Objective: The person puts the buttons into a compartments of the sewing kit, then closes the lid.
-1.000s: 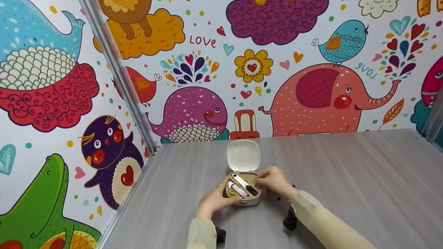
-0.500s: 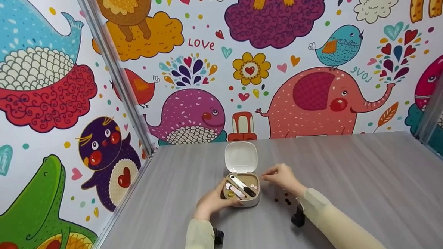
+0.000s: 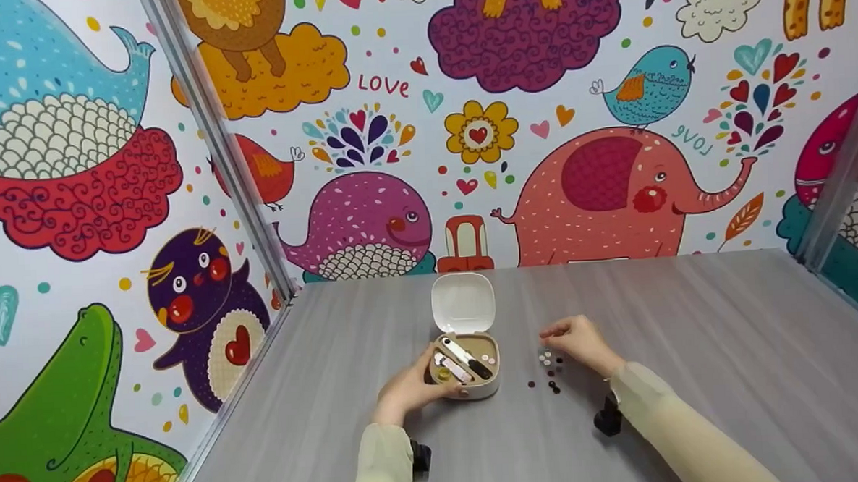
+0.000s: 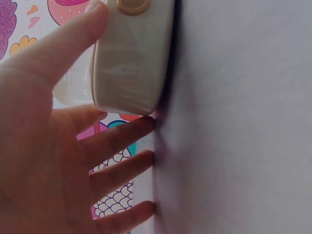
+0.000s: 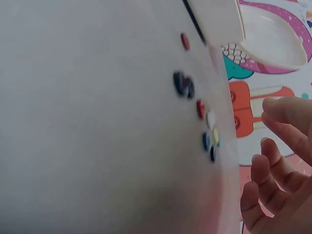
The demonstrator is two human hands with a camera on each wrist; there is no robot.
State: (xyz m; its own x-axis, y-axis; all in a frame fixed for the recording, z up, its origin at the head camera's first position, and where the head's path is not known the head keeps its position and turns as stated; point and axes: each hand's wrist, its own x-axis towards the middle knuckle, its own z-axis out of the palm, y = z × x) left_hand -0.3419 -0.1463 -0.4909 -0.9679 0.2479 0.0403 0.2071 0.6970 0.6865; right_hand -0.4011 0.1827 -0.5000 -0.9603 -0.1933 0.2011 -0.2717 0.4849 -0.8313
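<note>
A cream box (image 3: 483,392) stands on the table with its white lid (image 3: 463,302) tipped up behind it. My left hand (image 3: 405,395) holds its left side, thumb on the front wall and index finger at the other side; the remaining fingertips rest on the table. Inside lie a white-and-black slim tool (image 3: 467,358), a pink-and-white piece (image 3: 455,369), a yellow round item (image 3: 443,374) and small pale pink buttons (image 3: 486,359). My right hand (image 3: 580,343) hovers right of the box, fingers loosely bent, nothing visible in them. Below it lie pale buttons (image 3: 545,357) and dark buttons (image 3: 553,386).
The grey wood-grain table (image 3: 680,346) stretches to both sides. Cartoon-printed walls (image 3: 543,192) enclose it at the back and sides, joined by metal corner posts (image 3: 222,148). A black wrist camera (image 3: 607,417) sits under the right forearm.
My right hand has left the box's right compartment and moved right, over the table. More loose buttons now show beneath it, and pale pink buttons show in the box. The left hand keeps its hold.
</note>
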